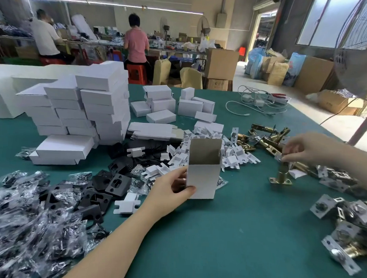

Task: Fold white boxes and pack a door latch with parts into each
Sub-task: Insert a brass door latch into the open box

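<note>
My left hand (pixel 171 186) grips a white box (pixel 203 174) that stands upright on the green table with its top open and brown inside showing. My right hand (pixel 301 150) pinches the top of a brass door latch (pixel 281 176), held upright with its faceplate end low, to the right of the box. More brass latches (pixel 265 140) lie behind it, and latches with white card sleeves (pixel 348 217) lie at the right. Small white card inserts (pixel 209 155) are heaped behind the box. Black strike plates (pixel 103 187) and bagged parts (pixel 25 215) cover the left.
Stacks of folded white boxes (pixel 90 106) stand at the back left, flat box blanks (pixel 153 132) beside them. Chargers and white cables (pixel 259 103) lie at the far edge. A fan pole (pixel 366 118) rises at the right. Two people sit at a distant bench.
</note>
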The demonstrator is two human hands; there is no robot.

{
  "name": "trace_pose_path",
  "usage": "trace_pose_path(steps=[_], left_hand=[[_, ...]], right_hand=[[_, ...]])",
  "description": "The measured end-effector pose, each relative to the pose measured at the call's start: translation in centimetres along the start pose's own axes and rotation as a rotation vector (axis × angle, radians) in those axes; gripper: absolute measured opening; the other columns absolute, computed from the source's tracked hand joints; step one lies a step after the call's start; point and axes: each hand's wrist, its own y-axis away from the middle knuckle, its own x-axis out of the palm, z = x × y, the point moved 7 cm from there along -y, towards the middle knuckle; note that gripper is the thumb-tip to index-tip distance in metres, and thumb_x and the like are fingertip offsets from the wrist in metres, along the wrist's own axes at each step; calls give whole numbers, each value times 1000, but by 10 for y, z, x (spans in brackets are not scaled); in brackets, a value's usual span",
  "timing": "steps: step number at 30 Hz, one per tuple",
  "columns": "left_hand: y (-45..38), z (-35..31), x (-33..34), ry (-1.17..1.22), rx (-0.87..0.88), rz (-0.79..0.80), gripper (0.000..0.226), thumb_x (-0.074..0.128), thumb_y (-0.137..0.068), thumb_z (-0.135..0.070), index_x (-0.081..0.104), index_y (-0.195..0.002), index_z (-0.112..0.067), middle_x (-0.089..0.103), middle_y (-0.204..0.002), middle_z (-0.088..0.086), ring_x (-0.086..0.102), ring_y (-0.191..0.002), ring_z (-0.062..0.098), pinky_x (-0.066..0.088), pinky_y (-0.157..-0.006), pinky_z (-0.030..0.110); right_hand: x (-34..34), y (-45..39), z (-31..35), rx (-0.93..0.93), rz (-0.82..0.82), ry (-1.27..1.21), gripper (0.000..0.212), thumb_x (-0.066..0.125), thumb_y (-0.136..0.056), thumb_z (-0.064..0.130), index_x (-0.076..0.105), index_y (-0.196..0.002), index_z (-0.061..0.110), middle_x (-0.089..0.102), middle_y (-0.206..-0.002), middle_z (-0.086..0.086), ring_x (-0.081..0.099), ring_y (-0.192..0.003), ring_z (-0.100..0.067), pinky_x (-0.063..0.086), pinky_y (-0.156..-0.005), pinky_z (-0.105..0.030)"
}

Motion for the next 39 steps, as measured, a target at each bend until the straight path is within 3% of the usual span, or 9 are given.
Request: trace_pose_path(steps=[5,11,14,20,27,29,32,35,39], left_hand=[[2,2,-3,56,-16,-16,53,67,-86,3,60,-114,-42,70,-105,-20,66,-101,1,50,-84,13],[1,8,-7,46,-44,-16,51,68,-86,2,60,-123,-33,73,-107,-14,66,-103,3,52,-90,19],[-1,13,-12,36,-73,-9,50,69,-85,0,62,-119,-36,74,-106,-12,68,-101,5,54,-90,23],[-4,16,-14,83,-92,1,49,72,-84,-1,63,-118,-36,73,-109,-11,69,-104,9,56,-86,23],[-5,18,-14,138,-96,5,49,73,-82,1,65,-117,-32,74,-108,-9,70,-101,12,54,-78,18],[-5,19,-13,147,-95,4,48,73,-83,2,64,-117,-31,74,-108,-8,70,-101,12,54,-79,19],[-6,21,-12,168,-105,-3,49,72,-83,4,63,-117,-30,74,-107,-8,70,-101,13,54,-79,20],[-5,20,-11,160,-96,-6,49,71,-84,4,63,-116,-32,74,-107,-7,70,-101,13,54,-81,21],[-4,10,-8,130,-27,-22,52,67,-86,5,57,-126,-26,70,-115,1,66,-110,14,53,-90,24]], right_hand=[[-75,28,60,-168,-374,-280,46,60,-64,65,68,-87,26,67,-76,6,63,-72,-15,52,-63,-31],[-90,32,129,-298,-383,-723,22,72,-75,43,68,-87,26,72,-85,3,67,-81,-17,58,-75,-27],[-76,27,160,-363,-374,-630,11,73,-83,30,68,-90,25,71,-85,9,67,-79,-10,57,-74,-18],[-52,15,190,-406,-394,-363,14,73,-85,36,71,-93,25,61,-79,22,59,-77,-1,48,-71,-21],[-28,14,208,-403,-438,-155,22,70,-85,43,72,-100,27,56,-101,4,52,-100,-17,46,-87,-40],[-26,15,204,-410,-483,-215,25,71,-85,42,71,-106,28,53,-105,4,50,-101,-13,45,-88,-37],[-19,18,189,-354,-573,-518,39,74,-84,38,63,-119,26,47,-99,18,45,-86,10,37,-79,-10],[12,17,176,-218,-577,-727,47,71,-85,40,54,-127,28,47,-101,19,45,-75,10,35,-71,-8],[68,13,173,-86,-477,-1000,13,64,-91,38,54,-99,37,57,-87,24,54,-72,9,38,-60,-6]])
